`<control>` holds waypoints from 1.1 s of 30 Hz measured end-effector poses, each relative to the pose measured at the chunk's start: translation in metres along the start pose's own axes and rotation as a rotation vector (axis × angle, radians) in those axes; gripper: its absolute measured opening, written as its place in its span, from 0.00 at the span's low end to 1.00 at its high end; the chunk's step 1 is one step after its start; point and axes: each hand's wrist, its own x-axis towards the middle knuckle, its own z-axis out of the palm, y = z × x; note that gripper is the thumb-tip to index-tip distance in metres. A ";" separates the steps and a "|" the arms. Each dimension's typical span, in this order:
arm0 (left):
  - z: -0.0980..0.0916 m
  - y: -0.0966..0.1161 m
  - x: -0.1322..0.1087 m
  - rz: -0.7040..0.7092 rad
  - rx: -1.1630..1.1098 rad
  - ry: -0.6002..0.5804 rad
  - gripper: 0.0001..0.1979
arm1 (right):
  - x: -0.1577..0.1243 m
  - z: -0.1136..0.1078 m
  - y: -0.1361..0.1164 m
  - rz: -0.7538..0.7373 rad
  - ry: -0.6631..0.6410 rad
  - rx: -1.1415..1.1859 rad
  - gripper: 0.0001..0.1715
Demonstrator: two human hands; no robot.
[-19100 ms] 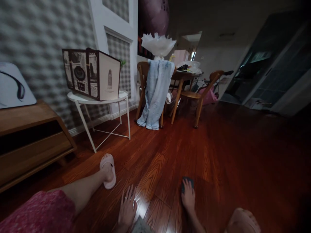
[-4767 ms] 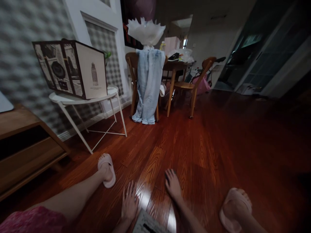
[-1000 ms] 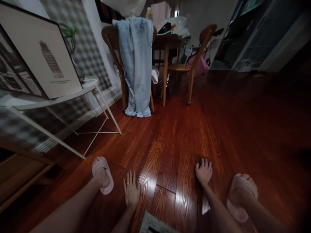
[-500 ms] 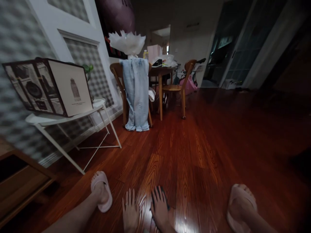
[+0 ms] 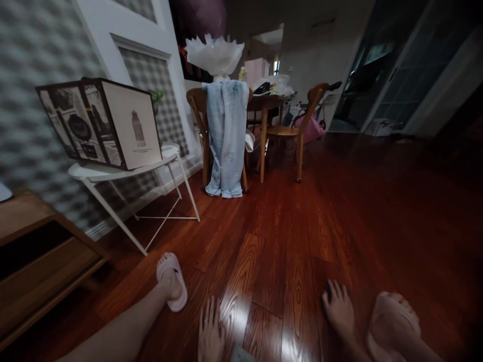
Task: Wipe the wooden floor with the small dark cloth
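Note:
My left hand is low over the wooden floor, fingers stretched out and slightly apart, with nothing in it. A greyish flat thing shows beside it at the bottom edge, mostly cut off, so its kind is unclear. Further right, my right hand is near the slippered right foot. Its fingers are bent over a small dark thing, mostly hidden under them and too dim to name.
Pink slippers are on both feet, the left slipper included. A white side table carries a printed box. Jeans hang over a wooden chair. A wooden cabinet stands at left, another chair further back.
My right hand has moved far right, away from my left hand, with the dark thing at its fingers. The greyish flat thing has come into view. The view has turned slightly left.

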 end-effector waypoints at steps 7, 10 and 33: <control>0.006 0.005 -0.011 0.044 0.054 0.041 0.34 | -0.040 0.004 -0.093 0.150 0.142 -0.021 0.41; 0.003 0.007 -0.009 0.036 0.056 0.040 0.33 | -0.070 0.011 -0.153 -0.113 -0.083 0.046 0.38; 0.016 0.007 -0.013 0.068 0.052 0.149 0.37 | -0.033 0.014 -0.028 0.029 0.098 -0.007 0.39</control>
